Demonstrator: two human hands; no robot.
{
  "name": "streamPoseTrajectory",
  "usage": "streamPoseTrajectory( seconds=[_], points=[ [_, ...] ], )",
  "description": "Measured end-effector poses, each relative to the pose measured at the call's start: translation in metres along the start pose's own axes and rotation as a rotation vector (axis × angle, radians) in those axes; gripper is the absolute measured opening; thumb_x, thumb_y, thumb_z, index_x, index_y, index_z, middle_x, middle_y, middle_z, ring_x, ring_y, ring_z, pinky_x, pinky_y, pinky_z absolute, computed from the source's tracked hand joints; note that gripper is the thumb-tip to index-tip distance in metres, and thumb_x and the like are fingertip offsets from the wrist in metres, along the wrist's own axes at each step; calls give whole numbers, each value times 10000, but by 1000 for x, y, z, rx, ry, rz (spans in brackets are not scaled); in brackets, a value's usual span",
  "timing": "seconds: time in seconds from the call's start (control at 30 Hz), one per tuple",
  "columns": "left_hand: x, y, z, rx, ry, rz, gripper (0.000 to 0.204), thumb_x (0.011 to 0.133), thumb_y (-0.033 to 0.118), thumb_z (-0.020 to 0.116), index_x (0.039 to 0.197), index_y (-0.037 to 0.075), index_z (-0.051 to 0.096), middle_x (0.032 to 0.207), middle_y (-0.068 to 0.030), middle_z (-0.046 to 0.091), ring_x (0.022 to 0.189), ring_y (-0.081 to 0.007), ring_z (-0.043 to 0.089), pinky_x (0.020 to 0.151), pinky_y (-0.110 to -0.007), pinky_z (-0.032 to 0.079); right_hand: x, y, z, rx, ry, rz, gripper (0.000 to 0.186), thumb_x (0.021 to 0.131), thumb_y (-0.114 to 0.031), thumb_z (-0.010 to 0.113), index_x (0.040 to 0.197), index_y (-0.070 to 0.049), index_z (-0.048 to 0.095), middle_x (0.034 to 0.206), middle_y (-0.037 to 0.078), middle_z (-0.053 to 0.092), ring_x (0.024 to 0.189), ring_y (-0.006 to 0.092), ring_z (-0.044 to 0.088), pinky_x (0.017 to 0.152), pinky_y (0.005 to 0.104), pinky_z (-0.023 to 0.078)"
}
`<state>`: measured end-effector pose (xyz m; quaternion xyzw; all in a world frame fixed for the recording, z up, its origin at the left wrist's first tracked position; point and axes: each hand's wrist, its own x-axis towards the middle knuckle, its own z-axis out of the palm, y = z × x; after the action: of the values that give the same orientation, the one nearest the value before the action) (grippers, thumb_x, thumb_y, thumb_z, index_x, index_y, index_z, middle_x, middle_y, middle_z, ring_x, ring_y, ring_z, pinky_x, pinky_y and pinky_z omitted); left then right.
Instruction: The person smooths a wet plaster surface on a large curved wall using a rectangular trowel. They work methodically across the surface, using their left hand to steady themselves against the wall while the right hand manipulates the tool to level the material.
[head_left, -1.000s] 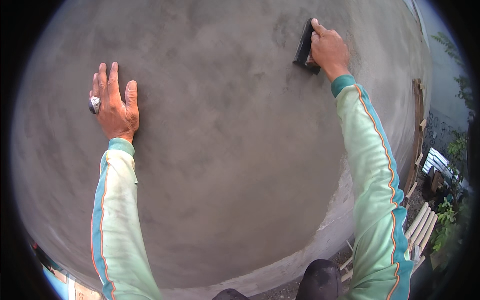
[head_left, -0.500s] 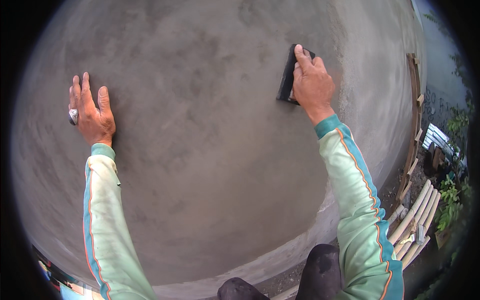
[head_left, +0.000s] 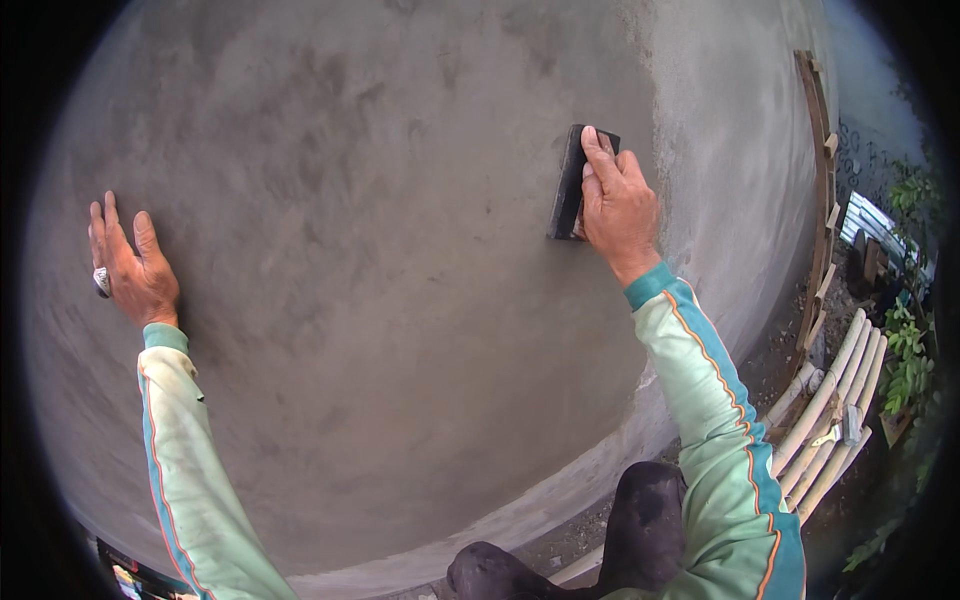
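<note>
Holding a black float [head_left: 566,190] up against the grey wall [head_left: 400,300], R of centre in view, w/ the R hand [head_left: 622,208] clamped on it. Can't see the handle properly b/c of the hand, so can't tell the exact grip underneath, but def got the fingers [head_left: 599,158] closed on the back of it, w/ one digit stretched up near the top end.

Key relation imo: sticking out just L of those R fingers, on the side facing the L hand [head_left: 138,275]. Touching the R hand, so nearest that one by a mile; well apart from the L one. Also sitting on the darker part of the wall, just L of the paler band [head_left: 700,150].

As for direction: running close to vert along the long axis, w/ a slight lean. Pointing up and a bit R at the top end, down and a bit L at the bottom. Leaning opposite to the R sleeve [head_left: 690,370], btw.

Over on the L: holding nothing AFAICT, w/ long fingers near together, thumb apart, all pointing roughly up. Appears laid palm-in on the wall, tho can't confirm full contact. Wearing a chunky ring [head_left: 102,282] there too.
</note>
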<state>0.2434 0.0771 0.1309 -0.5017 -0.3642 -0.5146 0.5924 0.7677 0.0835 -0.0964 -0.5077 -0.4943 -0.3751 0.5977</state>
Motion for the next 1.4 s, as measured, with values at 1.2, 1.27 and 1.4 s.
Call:
streamPoseTrajectory(
  seconds=[1.2, 1.27, 1.4],
  points=[
    [0, 11, -8, -28, -8, -23, 629, 1077, 569, 446, 1576, 189, 486, 1665, -96, 413, 1552, -358, 334, 1262, -501, 268, 157, -30, 9, -37, 99, -53, 358, 987, -203, 638, 1319, -307, 724, 891, 62, 637, 729, 311, 692, 643, 448, 595],
    [0, 12, -8, -27, 0, -25, 626, 1075, 569, 454, 1574, 193, 489, 1665, -92, 415, 1551, -356, 336, 1261, -500, 271, 156, -34, 8, -72, 70, -59, 368, 983, -210, 646, 1327, -314, 721, 885, 58, 634, 723, 311, 693, 640, 454, 595],
    [0, 13, -10, -5, 4, -31, 618, 1077, 565, 445, 1573, 198, 488, 1673, -89, 404, 1557, -343, 328, 1267, -499, 260, 140, -62, -9, -63, -61, -262, 438, 945, -182, 685, 1360, -319, 706, 863, 38, 601, 662, 286, 674, 600, 431, 588]
  ],
)
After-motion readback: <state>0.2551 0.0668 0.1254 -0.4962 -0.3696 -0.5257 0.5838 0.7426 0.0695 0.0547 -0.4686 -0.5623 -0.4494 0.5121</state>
